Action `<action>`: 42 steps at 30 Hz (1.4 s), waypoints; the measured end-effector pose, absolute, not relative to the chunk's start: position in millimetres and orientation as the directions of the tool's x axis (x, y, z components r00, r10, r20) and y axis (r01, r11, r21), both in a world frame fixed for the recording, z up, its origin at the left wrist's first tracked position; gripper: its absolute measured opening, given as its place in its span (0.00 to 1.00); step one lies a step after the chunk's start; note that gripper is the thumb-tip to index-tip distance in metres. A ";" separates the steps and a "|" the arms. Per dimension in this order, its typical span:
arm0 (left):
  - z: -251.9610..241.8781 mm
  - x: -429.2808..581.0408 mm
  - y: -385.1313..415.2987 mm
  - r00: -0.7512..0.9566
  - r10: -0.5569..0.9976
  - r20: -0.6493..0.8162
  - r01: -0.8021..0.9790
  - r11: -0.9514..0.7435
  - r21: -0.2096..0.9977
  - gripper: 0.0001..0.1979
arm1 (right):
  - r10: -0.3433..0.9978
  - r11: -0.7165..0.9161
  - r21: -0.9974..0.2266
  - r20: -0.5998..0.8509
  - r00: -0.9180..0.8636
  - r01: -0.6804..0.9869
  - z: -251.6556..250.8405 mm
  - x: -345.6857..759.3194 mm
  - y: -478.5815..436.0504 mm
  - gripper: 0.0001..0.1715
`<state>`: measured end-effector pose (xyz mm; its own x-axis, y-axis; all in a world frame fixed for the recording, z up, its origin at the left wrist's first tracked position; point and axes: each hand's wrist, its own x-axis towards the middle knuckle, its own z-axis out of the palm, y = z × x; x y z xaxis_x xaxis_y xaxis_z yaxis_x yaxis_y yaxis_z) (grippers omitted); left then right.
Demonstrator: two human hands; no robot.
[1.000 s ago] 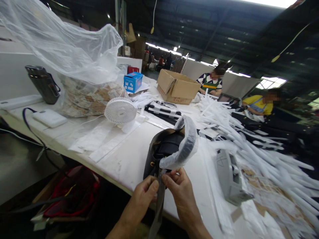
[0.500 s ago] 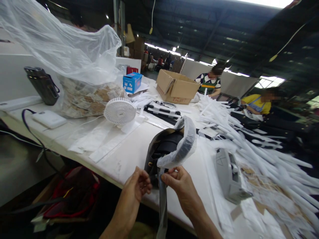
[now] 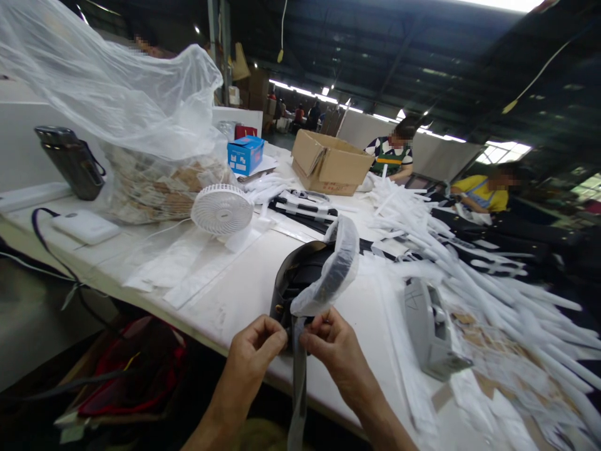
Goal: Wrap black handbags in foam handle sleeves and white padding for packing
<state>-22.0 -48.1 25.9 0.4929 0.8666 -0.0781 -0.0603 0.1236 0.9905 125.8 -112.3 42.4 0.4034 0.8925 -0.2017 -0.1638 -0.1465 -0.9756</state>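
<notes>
A dark bag [image 3: 282,282] sits near the table's front edge, with brass-coloured metal bits on its near side. From it rises a strap [image 3: 331,279] wrapped in a translucent white sleeve, curving over the bag's right side. Its grey lower end [image 3: 298,382] hangs down past the table edge between my hands. My right hand [image 3: 334,344] is closed in a pinch at the strap, just under the sleeve's lower end. On the left, my left hand [image 3: 258,351] is closed too, thumb against forefinger, beside the bag's near corner. Whatever lies between those fingertips is too small to make out.
A grey tape dispenser [image 3: 432,332] stands to the right, beside a heap of white wrapped strips [image 3: 451,269]. A white fan [image 3: 221,210], a plastic bag of tags [image 3: 154,181], a blue box [image 3: 245,155] and an open carton [image 3: 331,164] stand farther back. Two people work beyond.
My left hand has closed from loosely curled fingers into a pinch and come up close to the bag. My right hand still pinches at the strap. The view has shifted slightly.
</notes>
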 end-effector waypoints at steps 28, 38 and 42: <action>-2.5 -13.1 -67.7 0.410 0.892 0.187 0.190 -0.284 0.940 0.09 | 0.879 -0.127 -0.976 -0.194 0.436 -0.178 41.3 109.7 -122.4 0.25; 6.8 -17.3 -69.4 0.530 0.847 0.047 0.160 -0.155 0.975 0.10 | 0.815 -0.007 -0.982 -0.114 0.568 -0.187 27.7 101.8 -111.0 0.21; 9.9 -15.4 -63.5 0.592 0.801 -0.086 -0.084 0.168 0.982 0.16 | 0.833 -0.045 -0.990 -0.113 0.542 -0.137 30.8 99.9 -114.4 0.21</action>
<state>-15.4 -63.5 9.9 0.5918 0.8015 -0.0862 -0.0845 0.1680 0.9822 99.9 -114.4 30.8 0.5421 0.8327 -0.1128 -0.1374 -0.0446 -0.9895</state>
